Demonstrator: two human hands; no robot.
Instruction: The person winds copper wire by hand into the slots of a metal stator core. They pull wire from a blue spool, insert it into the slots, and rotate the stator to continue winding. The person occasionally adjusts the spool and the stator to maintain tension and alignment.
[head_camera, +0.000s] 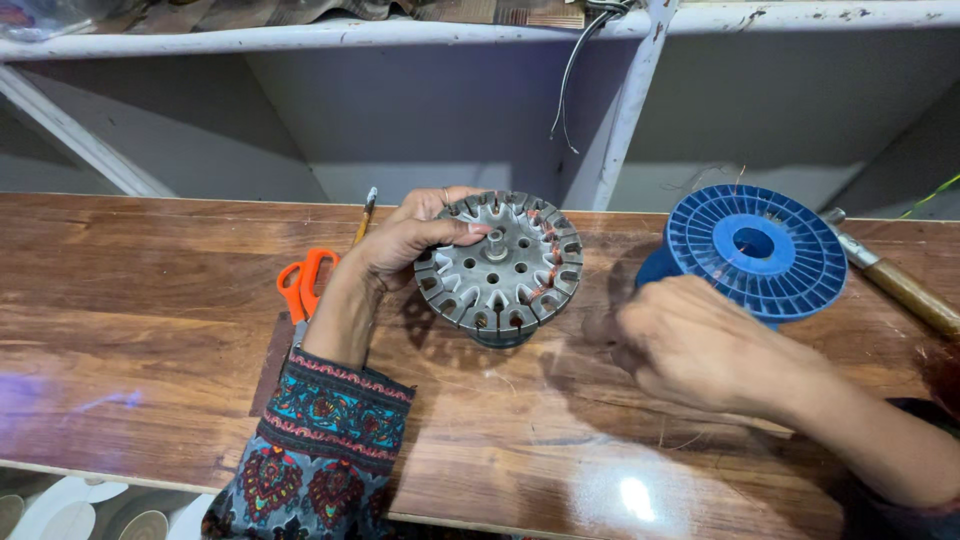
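Note:
My left hand (405, 238) grips the left rim of a round grey metal stator core (498, 268), thumb on its top face. The core has slots around its edge, some wound with copper wire, and a short shaft at its centre. It stands tilted on the wooden table (150, 300). My right hand (700, 345) hovers blurred to the right of the core, fingers closed together, seemingly pinching thin wire that is too fine to see clearly. Just behind that hand stands a blue plastic wire spool (757, 250).
Orange-handled scissors (303, 285) lie left of my left wrist, with a thin pencil-like tool (365, 213) beyond them. A wooden-handled tool (900, 285) lies at the far right. White shelving (630, 100) with hanging wires rises behind the table.

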